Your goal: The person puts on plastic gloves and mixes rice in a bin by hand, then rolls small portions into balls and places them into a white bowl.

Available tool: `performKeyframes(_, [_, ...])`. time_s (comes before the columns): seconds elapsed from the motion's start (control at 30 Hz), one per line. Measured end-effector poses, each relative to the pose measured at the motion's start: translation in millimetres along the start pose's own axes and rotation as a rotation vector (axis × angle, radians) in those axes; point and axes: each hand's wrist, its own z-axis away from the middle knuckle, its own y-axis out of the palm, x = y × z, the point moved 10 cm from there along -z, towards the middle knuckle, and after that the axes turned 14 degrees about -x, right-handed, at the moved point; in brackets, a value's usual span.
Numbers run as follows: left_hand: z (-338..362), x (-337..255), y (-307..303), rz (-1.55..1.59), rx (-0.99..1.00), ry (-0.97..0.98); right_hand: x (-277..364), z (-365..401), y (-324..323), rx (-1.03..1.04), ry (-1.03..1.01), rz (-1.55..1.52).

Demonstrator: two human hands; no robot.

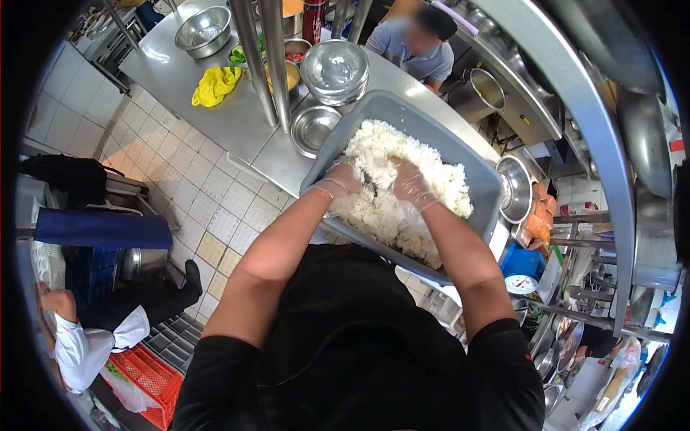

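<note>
A large grey plastic tub (pixel 327 154) in front of me holds a heap of white cooked rice (pixel 442 176). Both of my hands wear clear plastic gloves and are sunk in the rice. My left hand (pixel 343 178) is at the tub's left side, its fingers buried among the grains. Close by, my right hand (pixel 410 181) presses into the middle of the heap, its fingertips also covered. Between the two hands a small dark gap shows in the rice; I cannot make out what it is.
Left of the tub, the steel table (pixel 248 136) holds a metal bowl (pixel 315 131), stacked clear bowls (pixel 335 70) and a yellow cloth (pixel 215 86). A metal bowl (pixel 514 188) and blue scale (pixel 522 269) stand right. One person (pixel 417 47) is across the table, another (pixel 93 341) lower left.
</note>
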Motion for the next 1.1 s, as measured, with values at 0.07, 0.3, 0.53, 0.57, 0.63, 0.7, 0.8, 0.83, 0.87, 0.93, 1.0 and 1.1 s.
performKeyframes(0.07, [1.6, 6.7, 6.8, -0.087, -0.034, 0.003, 12.7, 7.7, -42.4, -0.192, -0.044, -0.12])
performKeyframes(0.3, [57.0, -118.2, -38.0, 0.069, -0.305, 0.607, 17.9, 18.5, -79.4, -0.034, -0.057, 0.113])
performKeyframes(0.53, [38.2, -109.4, 8.7, -0.033, 0.055, 0.375, 33.3, 39.1, -101.9, -0.017, -0.083, 0.205])
performKeyframes(0.57, [41.9, -111.5, 9.1, -0.035, 0.066, 0.386, 32.9, 44.4, -100.1, 0.045, -0.068, 0.216])
performKeyframes(0.63, [40.5, -102.5, 23.7, -0.058, 0.061, 0.419, 28.5, 55.0, -94.2, -0.032, -0.113, 0.221])
performKeyframes(0.7, [39.5, -98.5, 33.1, -0.077, 0.053, 0.45, 30.9, 61.0, -96.3, -0.108, -0.162, 0.228])
performKeyframes(0.8, [44.1, -99.0, 41.1, -0.227, 0.045, 0.506, 26.0, 69.4, -92.3, -0.065, -0.115, 0.189])
performKeyframes(0.83, [45.3, -99.4, 39.7, -0.23, 0.015, 0.531, 25.3, 74.1, -90.0, -0.135, -0.186, 0.226])
performKeyframes(0.87, [45.9, -100.4, 38.8, -0.233, -0.015, 0.556, 24.4, 79.2, -87.8, -0.204, -0.258, 0.262])
performKeyframes(0.93, [41.0, -99.2, 35.0, -0.286, 0.018, 0.492, 20.8, 77.1, -99.4, -0.172, -0.193, 0.232])
performKeyframes(1.0, [44.6, -98.9, 19.4, -0.304, 0.004, 0.389, 10.2, 73.2, -104.4, 0.076, 0.064, 0.171])
performKeyframes(1.1, [32.4, -84.4, 24.2, -0.275, -0.077, 0.405, 9.3, 82.6, -107.4, -0.169, -0.074, -0.036])
